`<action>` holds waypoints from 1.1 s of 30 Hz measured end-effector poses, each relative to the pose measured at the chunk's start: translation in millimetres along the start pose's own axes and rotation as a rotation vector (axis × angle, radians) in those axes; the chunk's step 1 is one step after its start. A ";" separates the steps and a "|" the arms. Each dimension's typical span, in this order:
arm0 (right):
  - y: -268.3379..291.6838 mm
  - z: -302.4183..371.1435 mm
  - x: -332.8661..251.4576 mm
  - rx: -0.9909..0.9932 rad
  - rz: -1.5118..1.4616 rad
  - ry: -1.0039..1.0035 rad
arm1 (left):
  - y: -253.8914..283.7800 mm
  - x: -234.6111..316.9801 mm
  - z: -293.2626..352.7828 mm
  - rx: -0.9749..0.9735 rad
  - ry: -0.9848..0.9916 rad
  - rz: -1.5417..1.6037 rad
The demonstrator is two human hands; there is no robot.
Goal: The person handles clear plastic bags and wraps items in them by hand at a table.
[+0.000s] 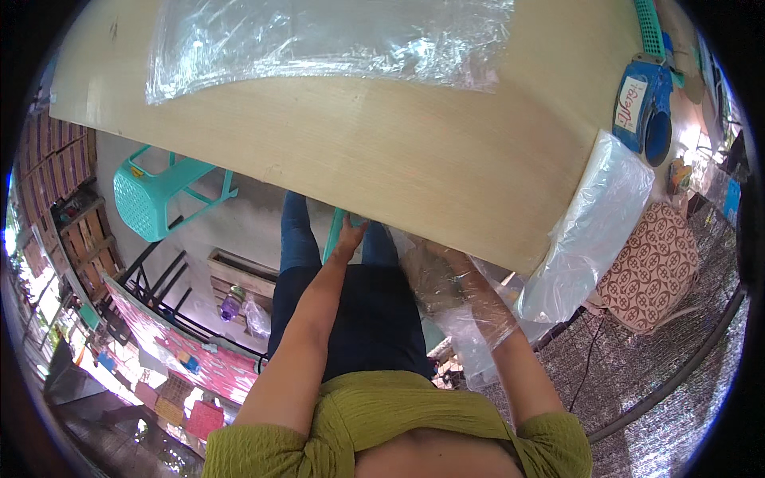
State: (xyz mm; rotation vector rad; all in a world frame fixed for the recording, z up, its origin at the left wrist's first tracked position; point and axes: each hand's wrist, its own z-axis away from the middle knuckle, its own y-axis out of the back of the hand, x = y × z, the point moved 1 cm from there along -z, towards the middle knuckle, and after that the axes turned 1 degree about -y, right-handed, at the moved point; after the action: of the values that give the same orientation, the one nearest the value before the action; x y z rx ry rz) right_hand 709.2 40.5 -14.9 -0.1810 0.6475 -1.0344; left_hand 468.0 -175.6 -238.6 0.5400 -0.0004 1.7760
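My left hand [351,237] is down at the table's front edge, between my knees. Its fingers close around the edge of a turquoise plastic piece [333,234], mostly hidden below the table [335,135]; its kind cannot be made out. Clear plastic film [437,285] covers my right hand [448,253] and wraps around part of that forearm. The fingers there are blurred and hidden by the film. A flat stack of clear plastic sheets or bags [319,48] lies on the far part of the table. Another long clear plastic bundle [586,227] hangs over the right edge.
A blue tape dispenser [640,103] and a green plastic basket [649,28] are at the far right. A patterned cushioned seat [655,271] stands beside the table. To the left are a turquoise stool [155,191], wooden crates [86,239] and a pink-patterned surface [175,342].
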 end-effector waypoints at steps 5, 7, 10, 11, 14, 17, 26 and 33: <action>-24.5 -51.1 -10.5 0.012 0.045 0.027 | -15.2 33.2 7.8 -0.175 -0.117 -0.168; -27.1 -45.8 -10.0 0.003 0.051 0.009 | -17.7 32.8 11.7 -0.177 -0.143 -0.188; -25.7 -26.8 1.0 0.009 0.048 -0.029 | -18.9 55.6 26.9 -0.161 -0.252 -0.083; -27.0 -18.7 4.9 0.001 0.045 -0.044 | -18.4 59.2 31.2 -0.147 -0.309 -0.038; -25.9 6.5 16.5 -0.007 0.031 -0.095 | -14.0 84.8 48.3 -0.196 -0.142 0.164; -21.1 28.7 25.5 -0.010 0.016 -0.127 | -6.3 116.9 67.5 -0.287 0.183 0.182; 11.3 104.8 22.8 0.014 0.007 -0.193 | -7.7 101.9 53.1 -0.192 -0.214 0.073; 26.5 142.8 20.5 0.062 -0.008 -0.205 | -0.2 91.4 49.7 -0.368 0.083 0.615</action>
State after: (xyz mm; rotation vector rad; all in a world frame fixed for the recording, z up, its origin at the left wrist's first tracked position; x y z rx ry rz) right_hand 818.3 14.5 79.5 -0.2318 0.4287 -1.0269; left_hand 470.1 -105.6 -161.7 0.2019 -0.4716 2.3229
